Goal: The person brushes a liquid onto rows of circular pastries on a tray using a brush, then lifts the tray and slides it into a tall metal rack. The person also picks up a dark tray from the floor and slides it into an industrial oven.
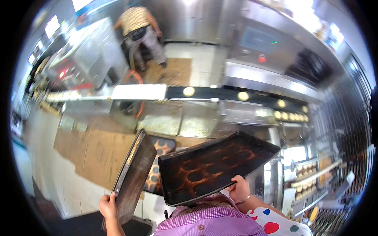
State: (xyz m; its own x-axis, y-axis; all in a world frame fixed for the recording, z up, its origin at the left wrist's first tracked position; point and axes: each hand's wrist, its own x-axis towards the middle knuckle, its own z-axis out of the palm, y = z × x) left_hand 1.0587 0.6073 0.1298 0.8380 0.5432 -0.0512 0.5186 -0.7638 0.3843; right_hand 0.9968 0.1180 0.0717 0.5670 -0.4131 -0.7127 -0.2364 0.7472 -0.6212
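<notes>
My left hand [108, 205] grips the lower edge of a dark baking tray [136, 181], which is tilted up steeply so that its worn underside or side faces me. With my right hand [239, 189] I hold the near rim of a second baking tray [212, 167]. That one is black, with scorched brown marks around rows of dark round spots, and its inside carries no dough. Between and below the two lies another tray [161, 145] with pale and brown round patches, partly hidden by them.
Ahead runs a conveyor belt [226, 94] carrying round pale dough pieces [281, 115]. Steel machines [271, 51] stand behind it. A person in a yellow top [136, 21] bends at the back. Cardboard [94, 153] covers the floor at left; racks [311, 177] with loaded trays stand at right.
</notes>
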